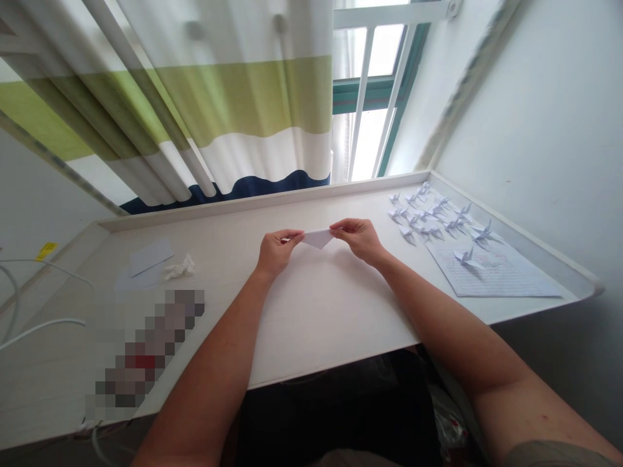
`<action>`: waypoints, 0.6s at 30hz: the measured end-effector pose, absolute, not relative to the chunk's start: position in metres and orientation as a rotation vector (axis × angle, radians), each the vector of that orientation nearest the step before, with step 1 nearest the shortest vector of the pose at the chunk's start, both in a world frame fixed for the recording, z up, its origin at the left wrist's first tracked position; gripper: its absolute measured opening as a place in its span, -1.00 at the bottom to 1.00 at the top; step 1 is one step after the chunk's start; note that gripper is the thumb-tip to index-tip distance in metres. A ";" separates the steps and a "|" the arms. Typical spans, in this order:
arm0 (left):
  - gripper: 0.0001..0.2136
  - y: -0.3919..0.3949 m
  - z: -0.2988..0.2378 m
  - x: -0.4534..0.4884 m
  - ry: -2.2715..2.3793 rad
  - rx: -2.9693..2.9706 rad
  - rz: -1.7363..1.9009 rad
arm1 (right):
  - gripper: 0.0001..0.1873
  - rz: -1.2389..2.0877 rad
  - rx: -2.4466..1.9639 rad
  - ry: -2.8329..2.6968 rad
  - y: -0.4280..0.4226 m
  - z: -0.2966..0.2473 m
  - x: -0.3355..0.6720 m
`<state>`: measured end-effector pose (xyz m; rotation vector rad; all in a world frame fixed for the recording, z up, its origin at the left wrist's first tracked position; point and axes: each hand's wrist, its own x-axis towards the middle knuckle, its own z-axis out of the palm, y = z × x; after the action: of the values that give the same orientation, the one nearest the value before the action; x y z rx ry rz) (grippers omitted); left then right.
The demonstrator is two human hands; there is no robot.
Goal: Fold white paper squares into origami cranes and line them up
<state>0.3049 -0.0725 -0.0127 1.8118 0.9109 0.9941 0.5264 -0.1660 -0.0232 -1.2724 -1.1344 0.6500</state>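
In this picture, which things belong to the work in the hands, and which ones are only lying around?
Belonging, probably:
folded paper, held by left hand and right hand
paper birds
flat paper pieces

Apparently lying about:
crumpled white scrap
lined sheet beneath one bird
white cable

Your left hand (276, 251) and right hand (361, 240) pinch folded paper (318, 239) at opposite ends; paper cranes (455, 225) right, white wad (180, 268) left, on desk (311, 331).

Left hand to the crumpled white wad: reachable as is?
Probably yes: nothing visible stands between the left hand and the wad. That hand pinches the folded paper, though, so it'd likely need to let go first.
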 end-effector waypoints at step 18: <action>-0.70 -0.091 -0.010 0.315 0.675 1.790 1.084 | -0.75 -0.029 -1.435 -1.869 -0.177 -0.013 0.520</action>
<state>0.3145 -0.0911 -0.0105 1.7898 0.6752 1.0835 0.5196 -0.1772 -0.0129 -1.4347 -1.8693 -0.0287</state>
